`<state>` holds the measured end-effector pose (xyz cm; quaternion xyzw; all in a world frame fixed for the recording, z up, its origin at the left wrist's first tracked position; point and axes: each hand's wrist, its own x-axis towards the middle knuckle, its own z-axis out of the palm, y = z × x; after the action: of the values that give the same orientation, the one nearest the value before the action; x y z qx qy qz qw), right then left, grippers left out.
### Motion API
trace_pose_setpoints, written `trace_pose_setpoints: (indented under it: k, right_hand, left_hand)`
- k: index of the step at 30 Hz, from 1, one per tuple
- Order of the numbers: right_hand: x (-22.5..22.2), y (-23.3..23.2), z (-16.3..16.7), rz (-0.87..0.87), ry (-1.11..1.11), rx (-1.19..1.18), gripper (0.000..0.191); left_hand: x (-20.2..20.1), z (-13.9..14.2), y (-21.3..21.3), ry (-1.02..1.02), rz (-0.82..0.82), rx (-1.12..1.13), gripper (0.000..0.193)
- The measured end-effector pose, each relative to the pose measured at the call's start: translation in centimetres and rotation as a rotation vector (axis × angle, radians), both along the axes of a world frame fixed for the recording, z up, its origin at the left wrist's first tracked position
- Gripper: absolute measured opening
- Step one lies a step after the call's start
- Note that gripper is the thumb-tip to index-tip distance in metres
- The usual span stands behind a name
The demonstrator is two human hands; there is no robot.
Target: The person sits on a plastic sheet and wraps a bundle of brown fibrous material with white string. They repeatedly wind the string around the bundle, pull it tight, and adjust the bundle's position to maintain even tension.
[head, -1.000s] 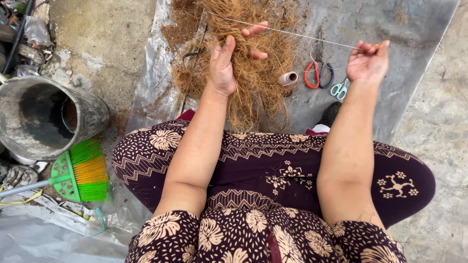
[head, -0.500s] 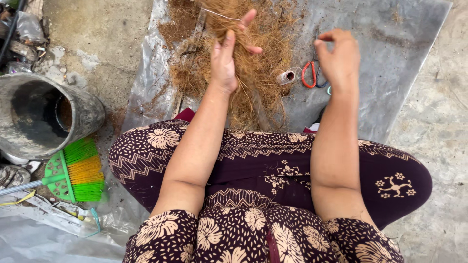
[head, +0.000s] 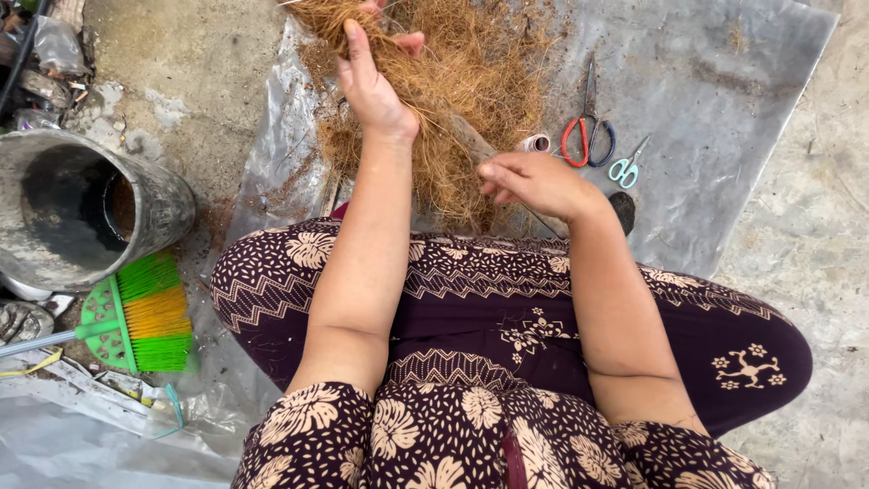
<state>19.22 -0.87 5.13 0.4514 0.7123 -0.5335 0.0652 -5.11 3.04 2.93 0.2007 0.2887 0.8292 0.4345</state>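
Observation:
A bundle of brown coconut fibre (head: 462,100) lies on a grey plastic sheet (head: 724,81) in front of my knees. My left hand (head: 376,86) grips the upper part of the bundle, fingers pointing away from me. My right hand (head: 534,181) is at the bundle's lower right side, fingers pinched together near a wooden stick (head: 475,145) that runs through the fibre. Whether a thread is between the fingers cannot be seen.
Red-handled scissors (head: 587,131), small pale blue scissors (head: 626,167) and a small spool (head: 536,143) lie on the sheet to the right. A dirty metal bucket (head: 81,208) and a green and orange broom head (head: 145,317) are at my left.
My right hand has come in from the far right, beside the scissors, down to the bundle's lower side. The taut thread seen earlier is no longer visible. My left hand stays on the fibre.

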Motion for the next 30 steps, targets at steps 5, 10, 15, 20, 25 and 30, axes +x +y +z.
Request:
trace_pose_setpoints:
  k: [5, 10, 15, 20, 25, 30]
  right_hand:
    - [-5.8, -4.2, -3.7, -0.083, 0.329, -0.019, 0.073]
    - [-8.5, -5.6, -6.2, -0.830, 1.064, -0.683, 0.071]
    - [-7.3, -3.5, -4.7, -0.545, 0.720, -0.449, 0.019]
    - [-4.4, -1.0, -0.7, -0.455, 0.389, -0.031, 0.015]
    - [-3.2, 0.9, 0.6, -0.473, 0.495, 0.587, 0.017]
    - [-4.9, 1.9, -0.6, -0.508, 0.605, 0.783, 0.024]
  left_hand:
    - [2.4, 1.2, -0.4, -0.009, -0.024, 0.073, 0.030]
    - [3.0, 1.7, -1.0, 0.025, -0.074, 0.115, 0.030]
    - [1.5, 1.4, -1.2, 0.025, -0.102, 0.111, 0.031]
    - [1.1, 0.9, -1.3, 0.058, -0.131, 0.123, 0.032]
    - [1.3, 1.0, -1.4, 0.050, -0.237, 0.165, 0.030]
    - [1.8, 1.7, -2.3, 0.013, -0.397, 0.217, 0.028]
